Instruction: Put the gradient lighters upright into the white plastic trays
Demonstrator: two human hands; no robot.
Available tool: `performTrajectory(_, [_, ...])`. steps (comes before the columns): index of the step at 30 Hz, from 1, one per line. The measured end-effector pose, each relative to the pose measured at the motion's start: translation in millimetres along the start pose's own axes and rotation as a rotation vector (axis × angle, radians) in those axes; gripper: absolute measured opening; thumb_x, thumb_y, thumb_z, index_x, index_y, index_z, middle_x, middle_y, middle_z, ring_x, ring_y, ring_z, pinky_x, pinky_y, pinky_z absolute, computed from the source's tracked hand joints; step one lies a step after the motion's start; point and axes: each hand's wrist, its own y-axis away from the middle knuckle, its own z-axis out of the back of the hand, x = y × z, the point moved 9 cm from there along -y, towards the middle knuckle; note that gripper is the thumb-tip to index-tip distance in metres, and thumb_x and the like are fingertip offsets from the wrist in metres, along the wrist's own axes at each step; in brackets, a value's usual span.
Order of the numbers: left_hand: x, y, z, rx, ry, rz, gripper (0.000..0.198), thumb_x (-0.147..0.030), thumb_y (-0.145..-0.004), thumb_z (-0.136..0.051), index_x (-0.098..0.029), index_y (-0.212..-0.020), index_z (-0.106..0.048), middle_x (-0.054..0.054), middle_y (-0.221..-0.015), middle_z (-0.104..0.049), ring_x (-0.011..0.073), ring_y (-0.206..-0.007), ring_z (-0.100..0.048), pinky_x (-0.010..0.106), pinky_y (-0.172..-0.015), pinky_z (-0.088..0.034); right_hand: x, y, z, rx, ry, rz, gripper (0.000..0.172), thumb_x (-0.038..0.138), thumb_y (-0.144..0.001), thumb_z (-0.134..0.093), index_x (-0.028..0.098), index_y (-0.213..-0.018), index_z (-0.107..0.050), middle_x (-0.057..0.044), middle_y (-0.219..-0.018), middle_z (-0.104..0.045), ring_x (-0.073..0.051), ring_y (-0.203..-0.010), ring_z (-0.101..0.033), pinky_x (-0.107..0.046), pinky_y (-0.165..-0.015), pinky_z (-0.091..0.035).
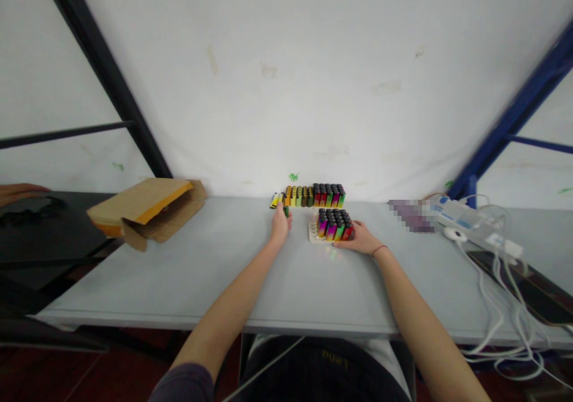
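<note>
My left hand [280, 225] is closed around a green lighter [286, 211] held upright just in front of a long row of coloured lighters [313, 195] standing along the back of the grey table [179, 271]. A yellow lighter [274, 200] lies at the row's left end. My right hand [362, 239] rests against the right side of a white tray [312, 234] filled with several black-capped, rainbow-coloured lighters [334, 223].
An open cardboard box [145, 210] lies at the table's left. A white power strip [465, 217] with cables [492, 294] and a white mouse-like object [455, 234] sit at the right. A white wall stands behind. Another person's hand [18, 192] shows at far left.
</note>
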Motion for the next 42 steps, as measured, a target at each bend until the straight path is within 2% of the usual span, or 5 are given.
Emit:
performTrajectory(11, [-49, 59, -57.5, 0.319, -0.440, -0.805, 0.034, -0.049, -0.094, -0.053, -0.018, -0.096, -0.064, 0.009, -0.100, -0.066, 0.0177, -0.091, -0.062, 0.028, -0.077, -0.053, 3, 0, 5, -0.085, 0.013, 0.033, 0.080, 0.069, -0.060, -0.079, 0.020, -0.121, -0.063, -0.013, -0.116, -0.072, -0.037, -0.117, -0.059, -0.051, -0.104, -0.045])
performTrajectory(32, [-39, 82, -77.2, 0.523, -0.765, -1.024, 0.024, -0.034, -0.099, -0.050, -0.019, -0.114, -0.063, 0.008, -0.110, -0.067, 0.0194, -0.104, -0.066, 0.035, -0.097, -0.053, 3, 0, 2, -0.025, -0.005, -0.018, 0.082, 0.066, -0.061, -0.080, 0.017, -0.124, -0.059, -0.014, -0.120, -0.070, -0.038, -0.122, -0.056, -0.051, -0.107, -0.042])
performTrajectory(35, [-52, 61, -62.7, 0.351, -0.799, -1.046, 0.029, -0.034, -0.100, -0.047, -0.019, -0.119, -0.063, 0.009, -0.110, -0.068, 0.0208, -0.109, -0.064, 0.037, -0.102, -0.050, 4, -1, 1, -0.024, 0.000, -0.007, 0.082, 0.067, -0.062, -0.079, 0.017, -0.124, -0.059, -0.014, -0.120, -0.069, -0.037, -0.122, -0.056, -0.051, -0.108, -0.041])
performTrajectory(39, [-60, -15, -14.6, 0.012, -0.943, -0.822, 0.037, -0.020, -0.100, -0.032, -0.015, -0.118, -0.065, 0.013, -0.116, -0.069, 0.0223, -0.115, -0.063, 0.040, -0.106, -0.048, 5, 0, 1, -0.019, 0.011, 0.006, 0.080, 0.069, -0.063, -0.077, 0.017, -0.122, -0.060, -0.014, -0.118, -0.069, -0.036, -0.121, -0.056, -0.050, -0.106, -0.042])
performTrajectory(42, [-47, -59, 3.5, 0.043, -1.182, -0.729, 0.041, -0.019, -0.097, -0.035, -0.010, -0.129, -0.060, 0.017, -0.135, -0.063, 0.0240, -0.131, -0.054, 0.043, -0.116, -0.039, 4, 0, 0, -0.006, 0.004, -0.012, 0.084, 0.070, -0.063, -0.076, 0.015, -0.124, -0.060, -0.015, -0.118, -0.069, -0.037, -0.122, -0.055, -0.049, -0.107, -0.042])
